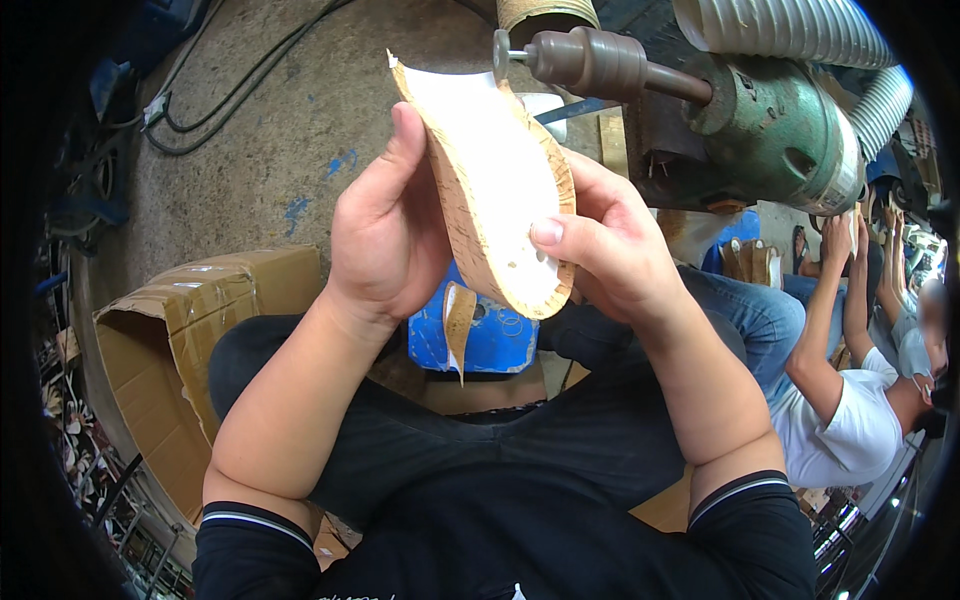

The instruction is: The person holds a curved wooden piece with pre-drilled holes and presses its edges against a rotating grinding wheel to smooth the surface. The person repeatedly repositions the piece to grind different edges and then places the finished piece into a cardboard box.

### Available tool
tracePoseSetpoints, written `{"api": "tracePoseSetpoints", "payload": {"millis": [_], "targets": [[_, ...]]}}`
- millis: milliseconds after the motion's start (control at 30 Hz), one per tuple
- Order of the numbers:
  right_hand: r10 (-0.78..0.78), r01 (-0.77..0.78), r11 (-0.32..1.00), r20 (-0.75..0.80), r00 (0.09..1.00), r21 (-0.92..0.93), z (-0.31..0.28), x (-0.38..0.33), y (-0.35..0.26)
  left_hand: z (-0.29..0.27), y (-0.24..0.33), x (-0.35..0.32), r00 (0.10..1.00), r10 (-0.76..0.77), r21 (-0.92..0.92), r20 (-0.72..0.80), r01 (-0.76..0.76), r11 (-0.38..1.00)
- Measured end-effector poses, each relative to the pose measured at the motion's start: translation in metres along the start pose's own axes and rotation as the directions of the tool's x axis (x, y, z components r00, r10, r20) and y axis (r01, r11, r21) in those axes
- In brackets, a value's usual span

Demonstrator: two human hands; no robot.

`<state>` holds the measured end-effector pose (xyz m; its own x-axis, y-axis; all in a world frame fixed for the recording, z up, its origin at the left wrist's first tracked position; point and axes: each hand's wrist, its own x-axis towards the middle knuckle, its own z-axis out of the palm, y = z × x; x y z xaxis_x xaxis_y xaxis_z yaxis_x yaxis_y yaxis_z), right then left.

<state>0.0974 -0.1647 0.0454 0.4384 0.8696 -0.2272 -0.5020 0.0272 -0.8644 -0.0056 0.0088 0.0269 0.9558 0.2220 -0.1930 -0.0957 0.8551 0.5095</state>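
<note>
Both my hands hold a cork footbed [500,185], its upper face white and its thick cork rim curved up at the edges. My left hand [385,225] supports its left side, thumb pointing up along the edge and the other fingers mostly hidden. My right hand [615,235] grips the lower right part, the thumb pressed on the white face and the fingers behind it. Close beyond the footbed's upper end is the small disc [502,55] on the shaft of a green motor [790,135]. Below, another curved cork piece [459,325] rests on a blue stool [500,335].
An open cardboard box [230,290] stands at the left. Black cables [250,90] lie on the concrete floor [330,150]. Ribbed hoses [790,30] run above the motor. At the right, a person in a white shirt [840,420] works nearby, beside several stacked cork pieces [750,262].
</note>
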Motion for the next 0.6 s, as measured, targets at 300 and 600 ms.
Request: {"api": "tracePoseSetpoints", "payload": {"millis": [300, 600], "targets": [[-0.038, 0.037, 0.999, 0.002, 0.999, 0.024, 0.001, 0.008, 0.003, 0.000, 0.001, 0.006, 1.000, 0.024, -0.023, -0.008, -0.024, 0.999], [-0.048, 0.049, 0.998, -0.034, 0.998, 0.037, -0.002, 0.019, 0.006, -0.015, 0.004, 0.018, 0.994, 0.036, -0.081, 0.103, -0.028, 0.996]]}}
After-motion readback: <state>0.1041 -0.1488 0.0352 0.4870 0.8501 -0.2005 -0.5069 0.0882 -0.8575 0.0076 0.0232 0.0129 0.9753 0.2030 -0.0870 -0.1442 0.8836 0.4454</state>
